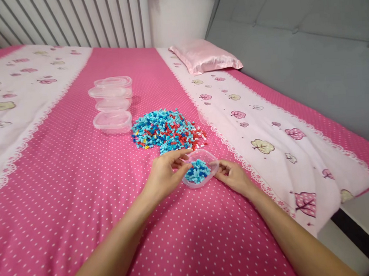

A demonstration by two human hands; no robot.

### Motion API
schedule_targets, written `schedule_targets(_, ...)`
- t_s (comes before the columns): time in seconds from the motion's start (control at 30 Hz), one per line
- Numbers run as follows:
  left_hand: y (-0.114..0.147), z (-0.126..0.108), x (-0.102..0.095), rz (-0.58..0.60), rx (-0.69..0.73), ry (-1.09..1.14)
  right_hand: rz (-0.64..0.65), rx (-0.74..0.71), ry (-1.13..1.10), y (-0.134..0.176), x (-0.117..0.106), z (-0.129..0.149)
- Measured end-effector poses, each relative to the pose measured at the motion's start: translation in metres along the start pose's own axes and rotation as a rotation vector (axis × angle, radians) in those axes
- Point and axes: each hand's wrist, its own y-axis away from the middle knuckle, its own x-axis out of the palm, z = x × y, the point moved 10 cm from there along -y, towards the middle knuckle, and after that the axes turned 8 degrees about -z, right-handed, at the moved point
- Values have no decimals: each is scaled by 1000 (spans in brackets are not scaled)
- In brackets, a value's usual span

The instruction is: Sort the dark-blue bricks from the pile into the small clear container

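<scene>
No text, label, brand, number or sign can be read anywhere in view. A small grey print [0,125] on the white left-hand band of the bedspread [63,212] is too faint to tell as lettering or drawing. The blocks [164,129] and clear tubs [113,120] show too small for any marking.

We count one left hand [166,174] and one right hand [235,177]; one clear tub [203,155] with bricks [197,171] inside; four clear containers [113,104]; one heap of bricks [167,129], too many to number; one pink pillow [207,57].
</scene>
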Motion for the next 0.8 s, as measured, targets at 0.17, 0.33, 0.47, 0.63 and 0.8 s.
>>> schedule_targets(0.17,-16,27,-38,-177,-24,-197,-1,-4,-2,0,-1,1)
schedule_targets(0.33,-20,44,-30,-57,137,-459,-1,-9,-8,0,0,0)
schedule_targets(0.47,-5,38,15,240,357,-525,-2,-7,-8,0,0,-1)
schedule_targets(0.63,-5,45,23,300,368,-620,5,-1,-6,0,0,1)
schedule_targets(0.8,-20,66,-9,153,213,-693,4,0,5,0,0,2)
